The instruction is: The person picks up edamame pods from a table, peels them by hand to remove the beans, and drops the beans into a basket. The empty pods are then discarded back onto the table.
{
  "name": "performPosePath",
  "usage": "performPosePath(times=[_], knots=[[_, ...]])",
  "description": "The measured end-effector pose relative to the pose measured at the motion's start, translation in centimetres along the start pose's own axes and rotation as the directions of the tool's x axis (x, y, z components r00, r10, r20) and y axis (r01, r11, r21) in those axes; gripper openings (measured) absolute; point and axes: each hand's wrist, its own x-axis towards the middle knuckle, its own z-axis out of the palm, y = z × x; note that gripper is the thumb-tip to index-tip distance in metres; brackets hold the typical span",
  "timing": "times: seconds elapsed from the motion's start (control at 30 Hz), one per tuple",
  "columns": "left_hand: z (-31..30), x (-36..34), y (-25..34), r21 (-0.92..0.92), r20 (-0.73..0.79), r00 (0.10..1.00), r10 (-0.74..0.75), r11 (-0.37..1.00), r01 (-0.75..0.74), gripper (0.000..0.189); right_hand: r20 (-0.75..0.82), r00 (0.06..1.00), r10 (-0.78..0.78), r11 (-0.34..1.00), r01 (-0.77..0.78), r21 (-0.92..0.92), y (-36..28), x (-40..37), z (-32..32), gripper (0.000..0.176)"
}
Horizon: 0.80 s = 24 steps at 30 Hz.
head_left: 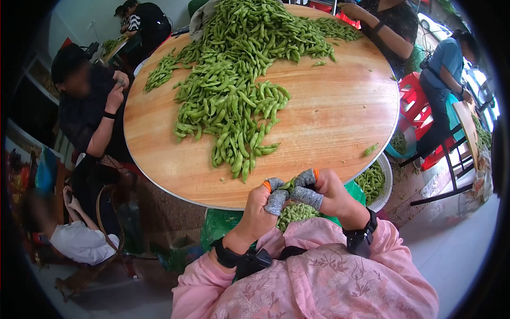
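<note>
Pinching green pod (288,184) b/w both hands, by near rim of round table (340,117). Clock dirs from pod, 12 = far side. L hand (258,209) approx 8, R hand (336,195) approx 3-4: together, fingertips clamped on pod from either side. Wearing grey finger sleeves (307,198); exact grip hidden by these. Near 6, below hands: pale beans (297,213); holder can't be made out.

To do well (own judgement): hold pod low over pale beans, press w/ thumbs along seam, squeeze evenly, no jerking, so as not to fling or bruise contents. Best keep pink cuffs (383,242) well back.

Surface: pale wood grain, looks smooth, thin light rim. Big pod heap (239,58) at 11-12, narrowing twd hands. Stray pods (370,150) at 2. White basket (390,181), pods inside, at 3, below tabletop. Green plastic bag (212,226) at 8.

Room: person in dark cap (85,106) at 10, hands raised together; person in white top (82,239) at 8-9; person w/ dark wristband (393,21) at 1, tableside. At 2: red stools (411,98), plus blue-topped person (446,66) at another table (465,114). Pale floor (430,250) at 4.
</note>
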Motion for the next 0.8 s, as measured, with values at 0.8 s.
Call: performPosePath(times=[0.8], knots=[[-0.1,0.2,-0.6,0.145,0.312,0.936,-0.165,0.982,0.125,0.013,0.103,0.988,0.116,0.944,-0.077,-0.322,0.1,-2.3,-2.0,0.015]])
